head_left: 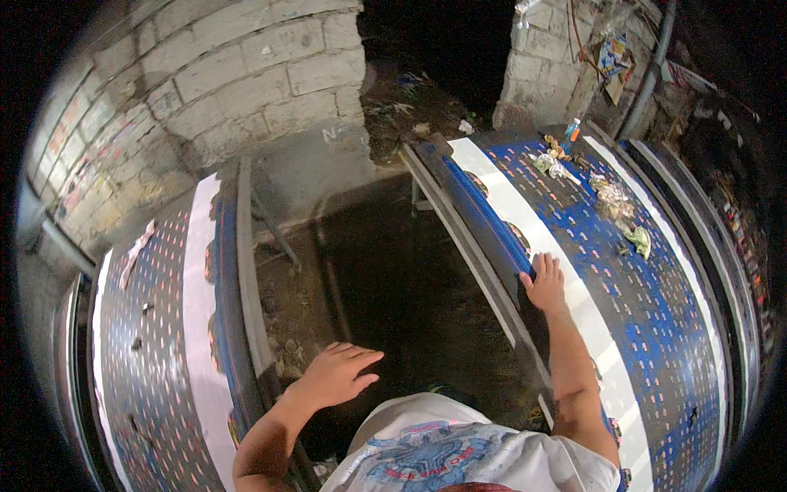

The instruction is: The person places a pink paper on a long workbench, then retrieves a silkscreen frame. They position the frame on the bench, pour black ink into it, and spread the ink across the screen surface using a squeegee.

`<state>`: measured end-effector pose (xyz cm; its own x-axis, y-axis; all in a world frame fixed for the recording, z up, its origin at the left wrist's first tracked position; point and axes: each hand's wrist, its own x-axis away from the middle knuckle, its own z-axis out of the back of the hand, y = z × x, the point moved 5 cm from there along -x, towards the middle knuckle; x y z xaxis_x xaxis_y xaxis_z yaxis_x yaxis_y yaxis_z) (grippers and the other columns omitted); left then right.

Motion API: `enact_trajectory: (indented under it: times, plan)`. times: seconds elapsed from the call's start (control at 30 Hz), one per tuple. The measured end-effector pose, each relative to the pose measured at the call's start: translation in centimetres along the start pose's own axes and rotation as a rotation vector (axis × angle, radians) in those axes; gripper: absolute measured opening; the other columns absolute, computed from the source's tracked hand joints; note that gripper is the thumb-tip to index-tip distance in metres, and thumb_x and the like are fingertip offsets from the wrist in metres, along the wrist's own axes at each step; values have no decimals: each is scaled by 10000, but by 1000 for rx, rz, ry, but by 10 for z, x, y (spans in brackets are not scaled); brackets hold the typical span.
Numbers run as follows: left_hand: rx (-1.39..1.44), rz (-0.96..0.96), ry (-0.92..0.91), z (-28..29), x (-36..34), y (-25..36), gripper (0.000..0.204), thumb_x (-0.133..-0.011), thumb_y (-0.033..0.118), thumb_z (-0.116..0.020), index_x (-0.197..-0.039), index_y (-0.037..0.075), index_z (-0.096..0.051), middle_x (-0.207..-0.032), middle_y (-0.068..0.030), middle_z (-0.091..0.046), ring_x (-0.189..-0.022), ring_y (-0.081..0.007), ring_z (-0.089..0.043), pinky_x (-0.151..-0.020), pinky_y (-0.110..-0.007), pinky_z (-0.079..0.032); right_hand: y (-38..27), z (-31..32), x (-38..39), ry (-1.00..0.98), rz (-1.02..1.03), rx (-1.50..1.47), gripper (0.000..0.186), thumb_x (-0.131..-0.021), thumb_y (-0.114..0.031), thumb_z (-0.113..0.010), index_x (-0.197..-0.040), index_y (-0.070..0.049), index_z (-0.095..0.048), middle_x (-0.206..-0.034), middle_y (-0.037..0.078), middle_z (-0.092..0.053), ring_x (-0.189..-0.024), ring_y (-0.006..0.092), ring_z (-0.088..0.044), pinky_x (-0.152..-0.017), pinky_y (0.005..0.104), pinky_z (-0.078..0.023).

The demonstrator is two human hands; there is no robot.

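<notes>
Left hand [340, 375] loose, fingers extended, nothing in it, over the dark gap [385, 287] between the left surface [156, 328] and right surface [656, 336]. Right hand [547, 285] spread, gripping nothing, at the white strip [516, 205] along the right surface's inner side; probably touching, contact poorly seen. Crumpled scraps [607, 197] and bottle [573, 132] toward that surface's far end.

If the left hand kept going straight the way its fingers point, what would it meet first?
Probably the grey rail across the dark gap; the left hand points that way, but relative height is unclear, so it might pass over.
</notes>
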<state>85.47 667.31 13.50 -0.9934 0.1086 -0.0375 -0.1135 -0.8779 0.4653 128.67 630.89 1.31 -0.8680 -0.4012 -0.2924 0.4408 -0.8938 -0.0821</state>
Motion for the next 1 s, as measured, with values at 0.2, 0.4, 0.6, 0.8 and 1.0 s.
enact_trajectory:
  times: [0.2,0.4,0.6,0.8,1.0]
  plan:
    - [-116,-69,-127,29,-144,-122,558,-1030,365,-765,-1517,113,-663,-1423,-149,-738,-1300,-386,-682,-1166,-510,-512,-46,-55,-167,20,10,15,901,-1079,-638,-605,-1689,3,-432,-1764,267,-407,-1645,506,-340,-1313,632,-327]
    - [-95,210,-230,59,-225,-265,612,-1012,355,-773,-1556,115,-625,-1373,-197,-747,-1283,-446,-691,-1118,-564,-537,-139,-105,-325,-63,9,8,914,-1091,-684,-538,-1691,-3,-428,-1785,254,-375,-1657,496,-319,-1336,599,-300]
    - [310,394,-161,73,-255,-401,686,-994,333,-782,-1616,122,-584,-1466,-268,-706,-1372,-471,-659,-1154,-526,-540,-182,-147,-451,-3,64,20,902,-1083,-661,-573,-1689,-7,-437,-1775,259,-395,-1650,506,-327,-1329,624,-296]
    - [425,578,-199,62,-313,-562,654,-989,409,-762,-1572,142,-633,-1378,-277,-746,-1259,-473,-720,-1084,-558,-580,-206,-188,-541,-71,-9,-9,890,-1086,-660,-571,-1702,-29,-446,-1798,238,-372,-1661,511,-305,-1345,629,-256]
    - [148,403,-251,134,-450,-670,690,-975,481,-772,-1524,79,-651,-1311,-268,-775,-1207,-465,-744,-1038,-567,-602,-234,-182,-584,-79,-97,14,803,-1083,-617,-605,-1671,-78,-518,-1794,210,-389,-1656,506,-311,-1347,629,-247]
